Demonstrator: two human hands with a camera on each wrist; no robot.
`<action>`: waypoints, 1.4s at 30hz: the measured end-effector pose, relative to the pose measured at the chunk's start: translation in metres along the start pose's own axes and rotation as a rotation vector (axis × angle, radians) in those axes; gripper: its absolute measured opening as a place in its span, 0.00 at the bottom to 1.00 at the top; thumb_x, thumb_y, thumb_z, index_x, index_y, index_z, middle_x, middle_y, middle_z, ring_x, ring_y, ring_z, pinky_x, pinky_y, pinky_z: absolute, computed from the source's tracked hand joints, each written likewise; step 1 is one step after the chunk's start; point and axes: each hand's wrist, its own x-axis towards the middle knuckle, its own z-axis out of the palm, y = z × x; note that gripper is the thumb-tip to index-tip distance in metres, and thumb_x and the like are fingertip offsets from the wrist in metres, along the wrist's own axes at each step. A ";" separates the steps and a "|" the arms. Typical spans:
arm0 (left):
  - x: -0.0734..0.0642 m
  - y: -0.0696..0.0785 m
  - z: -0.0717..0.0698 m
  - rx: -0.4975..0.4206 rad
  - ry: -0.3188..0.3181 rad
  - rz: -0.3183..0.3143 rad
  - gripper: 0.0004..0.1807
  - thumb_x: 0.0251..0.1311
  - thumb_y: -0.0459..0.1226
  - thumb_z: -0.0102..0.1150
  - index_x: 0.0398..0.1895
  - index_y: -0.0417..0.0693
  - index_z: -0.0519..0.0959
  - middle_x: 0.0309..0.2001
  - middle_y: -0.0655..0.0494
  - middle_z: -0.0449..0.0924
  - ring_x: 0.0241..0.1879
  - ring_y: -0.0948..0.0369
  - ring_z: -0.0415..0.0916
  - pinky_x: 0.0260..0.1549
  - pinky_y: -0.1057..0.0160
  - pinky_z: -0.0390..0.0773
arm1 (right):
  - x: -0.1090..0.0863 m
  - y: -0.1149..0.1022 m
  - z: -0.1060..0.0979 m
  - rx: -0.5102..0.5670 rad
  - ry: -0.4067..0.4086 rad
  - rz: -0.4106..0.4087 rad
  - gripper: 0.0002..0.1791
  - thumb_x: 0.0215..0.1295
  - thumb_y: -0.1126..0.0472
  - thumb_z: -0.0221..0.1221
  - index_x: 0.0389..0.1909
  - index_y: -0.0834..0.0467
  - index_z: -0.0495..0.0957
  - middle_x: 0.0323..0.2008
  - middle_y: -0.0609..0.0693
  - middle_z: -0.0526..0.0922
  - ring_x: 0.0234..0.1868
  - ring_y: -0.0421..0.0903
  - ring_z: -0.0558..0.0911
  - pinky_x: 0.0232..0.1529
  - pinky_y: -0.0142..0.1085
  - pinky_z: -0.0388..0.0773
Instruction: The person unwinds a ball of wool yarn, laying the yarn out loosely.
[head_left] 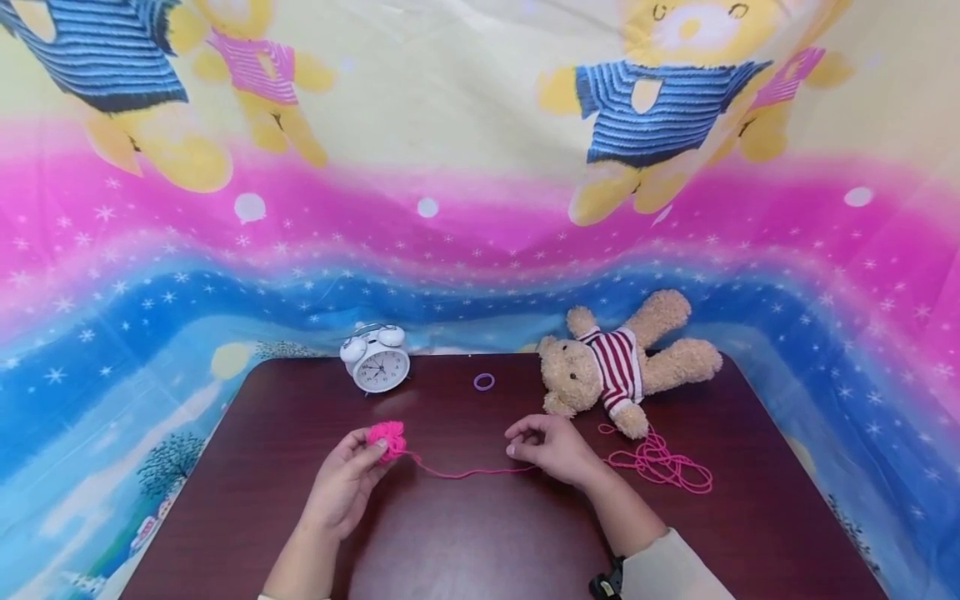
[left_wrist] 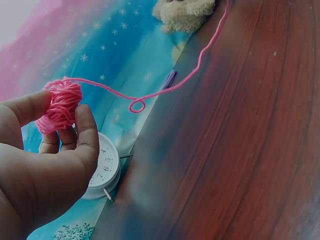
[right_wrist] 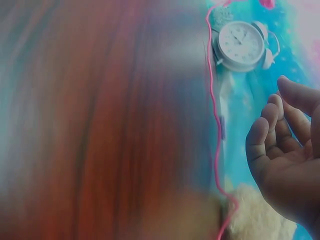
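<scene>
L hand [head_left: 348, 483] pinched pink yarn ball [head_left: 387, 440] btwn thumb & fingers, above brown tabletop [head_left: 450, 533].
Yarn strand [head_left: 480, 472] ran past R hand [head_left: 558, 450] (fingers loosely bent, thumb apart) toward tangled yarn [head_left: 656, 457] by teddy bear [head_left: 621, 367]; alarm clock [head_left: 380, 367] stood at back.

Counter [head_left: 450, 542]: dark reddish-brown, wood grain visible, far corners rounded, surface glossy toward six o'clock. Bearings taken from its middle. Between ten and eleven o'clock: white twin-bell alarm clock [head_left: 378, 367], standing near the far edge. Twelve o'clock: purple ring [head_left: 476, 383], lying flat. Between one and two o'clock: teddy bear [head_left: 618, 367] in a red-and-white striped shirt, lying down, head toward the ring. Toward three o'clock: loosely tangled pink yarn [head_left: 654, 454], just beside the teddy bear's arm; contact not determinable.
</scene>
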 end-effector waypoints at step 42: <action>0.002 -0.009 0.052 -0.046 -0.082 -0.001 0.16 0.71 0.27 0.56 0.58 0.35 0.67 0.55 0.44 0.81 0.52 0.56 0.83 0.55 0.60 0.81 | 0.022 -0.042 0.074 0.086 -0.037 -0.071 0.08 0.61 0.56 0.73 0.40 0.52 0.88 0.28 0.45 0.84 0.21 0.40 0.80 0.20 0.38 0.81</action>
